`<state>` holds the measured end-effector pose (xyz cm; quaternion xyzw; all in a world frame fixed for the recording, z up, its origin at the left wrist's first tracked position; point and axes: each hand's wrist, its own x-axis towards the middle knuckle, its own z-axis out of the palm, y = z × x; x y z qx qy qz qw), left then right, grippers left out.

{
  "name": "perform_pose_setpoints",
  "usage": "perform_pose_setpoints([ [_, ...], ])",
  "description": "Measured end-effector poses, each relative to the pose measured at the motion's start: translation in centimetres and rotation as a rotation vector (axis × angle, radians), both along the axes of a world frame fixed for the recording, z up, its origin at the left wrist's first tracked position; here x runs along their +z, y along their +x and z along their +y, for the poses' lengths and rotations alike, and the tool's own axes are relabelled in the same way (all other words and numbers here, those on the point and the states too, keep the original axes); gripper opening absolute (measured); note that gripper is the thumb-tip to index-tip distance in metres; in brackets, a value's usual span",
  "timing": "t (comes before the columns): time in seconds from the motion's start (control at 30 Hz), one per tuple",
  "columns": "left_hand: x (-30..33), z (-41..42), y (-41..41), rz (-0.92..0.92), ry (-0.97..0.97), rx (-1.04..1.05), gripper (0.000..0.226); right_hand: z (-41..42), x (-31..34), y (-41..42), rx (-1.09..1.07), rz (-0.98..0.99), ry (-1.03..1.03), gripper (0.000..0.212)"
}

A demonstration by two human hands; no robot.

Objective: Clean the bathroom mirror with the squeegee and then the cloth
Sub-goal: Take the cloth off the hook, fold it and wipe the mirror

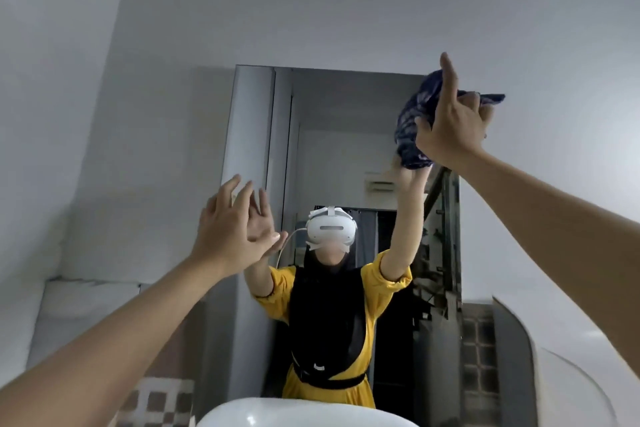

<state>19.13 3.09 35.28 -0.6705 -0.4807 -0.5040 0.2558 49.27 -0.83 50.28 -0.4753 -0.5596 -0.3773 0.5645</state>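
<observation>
A dark blue patterned cloth (415,128) is held bunched against the upper right corner of the bathroom mirror (329,135), high in the scene. It is crumpled into a loose wad, with one flap sticking out to the right past the mirror's edge onto the white wall (173,62). The right hand (450,128) is raised well above head height on an outstretched bare arm; its fingers (474,104) are curled around the cloth, while the index finger is pointed straight up. The left hand (232,229) is lifted lower, at the mirror's left edge, palm toward the glass, with the fingers spread and slack, nothing being grasped; whether the glass is touched cannot be told. In the mirror, a reflection of a person in a yellow garment and a white headset (330,229) is seen. The rim of a white basin (294,412) is seen nearest, below the mirror.
</observation>
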Motion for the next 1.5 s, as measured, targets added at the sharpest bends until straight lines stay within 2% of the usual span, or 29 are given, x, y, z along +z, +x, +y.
perform_pose_setpoints([
  [0.07, -0.2, 0.9, -0.6, 0.051, -0.025, 0.075, 0.099, 1.4, 0.6, 0.9, -0.131, -0.101, -0.042, 0.084],
  [0.17, -0.6, 1.8, -1.3, 0.090, -0.087, 0.112, 0.110, 4.0, 0.8, 1.3, -0.287, -0.228, -0.053, 0.061],
  [0.23, -0.9, 2.2, -1.6, 0.130, -0.106, 0.128, 0.116, 5.4, 0.7, 0.7, -0.306, -0.201, -0.050, 0.054],
  [0.5, -1.9, 3.6, -3.7, 0.284, -0.182, 0.149, 0.150, 7.3, 1.8, -1.8, -0.269, -0.023, -0.052, 0.055],
  [0.67, -1.8, 4.0, -4.1, 0.298, -0.168, 0.147, 0.150, 8.0, 2.6, -5.6, -0.239, 0.071, -0.031, 0.055],
  [0.9, -1.8, 4.3, -4.5, 0.320, -0.148, 0.122, 0.150, 9.3, 3.6, -15.1, -0.197, 0.003, -0.023, 0.055],
  [1.03, -1.9, 4.6, -4.8, 0.315, -0.147, 0.121, 0.147, 10.0, 3.9, -21.4, -0.151, -0.121, -0.029, 0.055],
  [1.17, -2.0, 4.6, -4.9, 0.307, -0.140, 0.111, 0.144, 10.5, 1.9, -26.4, -0.131, -0.340, -0.009, 0.053],
  [1.27, -2.1, 4.6, -5.0, 0.319, -0.123, 0.124, 0.143, 10.8, 0.5, -26.8, -0.152, -0.511, 0.010, 0.051],
  [1.37, -2.3, 4.8, -5.1, 0.346, -0.101, 0.143, 0.143, 10.7, 0.4, -24.8, -0.181, -0.597, 0.025, 0.050],
  [1.5, -2.9, 4.9, -5.3, 0.358, -0.082, 0.132, 0.140, 10.3, 0.9, -20.0, -0.213, -0.569, 0.022, 0.050],
])
